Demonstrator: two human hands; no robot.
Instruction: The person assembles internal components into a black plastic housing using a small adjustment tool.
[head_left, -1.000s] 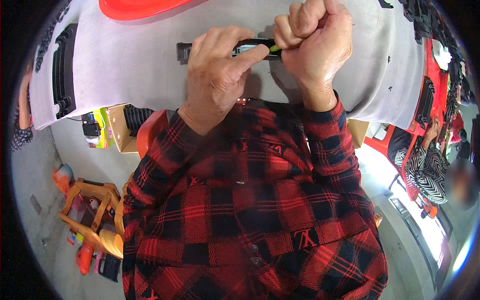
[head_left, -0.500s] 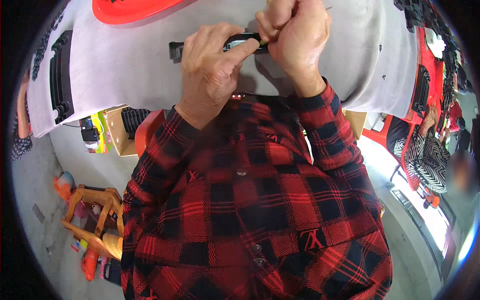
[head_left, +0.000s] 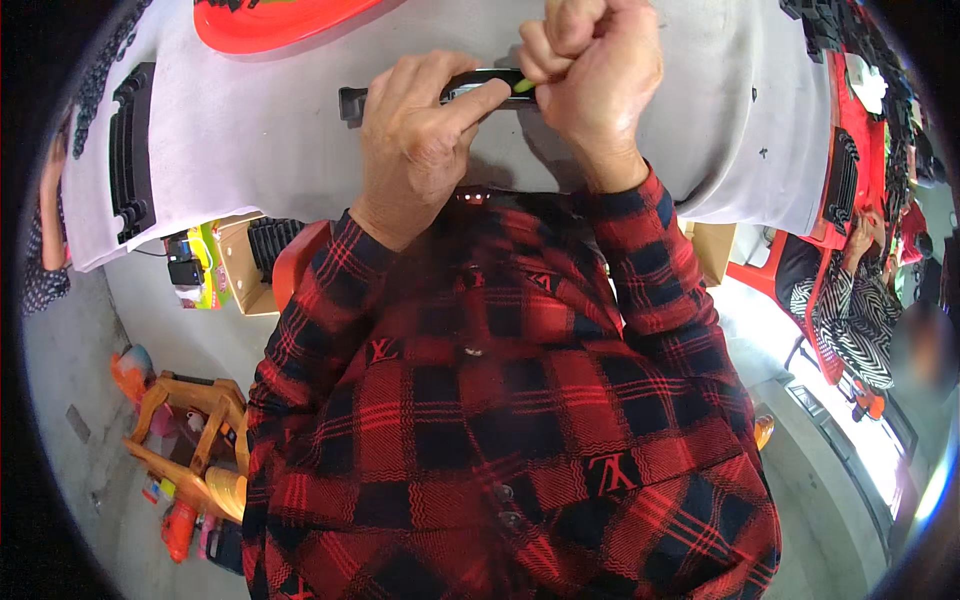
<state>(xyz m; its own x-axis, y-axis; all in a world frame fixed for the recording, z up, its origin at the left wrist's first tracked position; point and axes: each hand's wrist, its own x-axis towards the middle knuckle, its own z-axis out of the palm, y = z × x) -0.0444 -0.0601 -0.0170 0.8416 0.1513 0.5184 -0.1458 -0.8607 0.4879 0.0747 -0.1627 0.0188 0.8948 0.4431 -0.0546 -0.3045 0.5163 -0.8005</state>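
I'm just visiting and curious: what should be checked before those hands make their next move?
1. Left hand on the black part: ok, thumb and fingers are on it.
2. Right hand closed on the green piece: ok, a green end pokes out by the fingers.
3. Green piece touching the black part: cannot tell, they overlap in this view.
4. Right end of the black part in sight: not ok, the right hand hides it.
5. Red tray apart from both hands: ok.

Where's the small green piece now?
In the head view, the small green piece is near the top, slightly right of centre, between the thumb tip of the left hand and the curled fingers of the right hand, over the black part.
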